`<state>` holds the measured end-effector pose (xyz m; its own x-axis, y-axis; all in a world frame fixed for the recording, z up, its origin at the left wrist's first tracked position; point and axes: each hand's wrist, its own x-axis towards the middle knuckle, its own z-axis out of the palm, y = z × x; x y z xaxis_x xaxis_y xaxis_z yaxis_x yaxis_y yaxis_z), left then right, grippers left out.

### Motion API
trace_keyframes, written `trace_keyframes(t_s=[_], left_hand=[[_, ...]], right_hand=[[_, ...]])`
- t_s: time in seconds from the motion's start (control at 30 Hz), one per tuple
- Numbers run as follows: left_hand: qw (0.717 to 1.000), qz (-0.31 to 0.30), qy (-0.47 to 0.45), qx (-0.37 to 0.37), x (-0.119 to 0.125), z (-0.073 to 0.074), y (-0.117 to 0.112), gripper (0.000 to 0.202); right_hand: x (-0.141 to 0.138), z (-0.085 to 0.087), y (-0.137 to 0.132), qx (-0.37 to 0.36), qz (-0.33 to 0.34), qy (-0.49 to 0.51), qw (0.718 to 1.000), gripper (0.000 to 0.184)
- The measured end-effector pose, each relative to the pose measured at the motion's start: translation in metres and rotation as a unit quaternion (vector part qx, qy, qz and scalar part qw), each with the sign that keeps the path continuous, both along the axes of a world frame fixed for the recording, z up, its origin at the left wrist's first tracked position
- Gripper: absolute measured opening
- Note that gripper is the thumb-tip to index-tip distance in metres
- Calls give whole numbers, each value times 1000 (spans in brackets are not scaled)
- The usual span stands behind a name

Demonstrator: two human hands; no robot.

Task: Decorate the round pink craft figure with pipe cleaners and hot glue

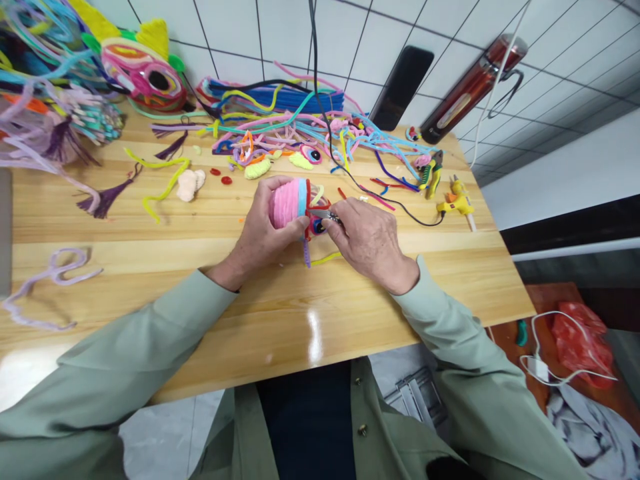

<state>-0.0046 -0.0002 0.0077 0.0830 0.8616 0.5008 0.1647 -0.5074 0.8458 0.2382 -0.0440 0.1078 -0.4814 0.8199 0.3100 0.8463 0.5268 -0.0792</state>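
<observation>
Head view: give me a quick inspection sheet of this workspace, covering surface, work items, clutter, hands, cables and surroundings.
Surface: wooden table, glossy, with a bright reflection towards its front edge.
Work items: pink fuzzy piece with blue and red bands; pointed metal tool.
Clutter: blue bundle of fuzzy stems, dark phone, red flask, yellow glue gun.
Hands: left hand holds the piece; right hand holds the tool at its red band.
Cables: black cable runs down to the glue gun.
Surroundings: tiled wall behind; red plastic bag lower right.
</observation>
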Motion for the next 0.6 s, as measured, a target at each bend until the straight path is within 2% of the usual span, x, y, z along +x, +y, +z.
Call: trace_keyframes(t_s=[0.6], left_hand=[[999, -17, -26, -22, -1, 6, -3, 87]], right_hand=[[1, 0, 0, 9, 7, -12, 1000, 44]])
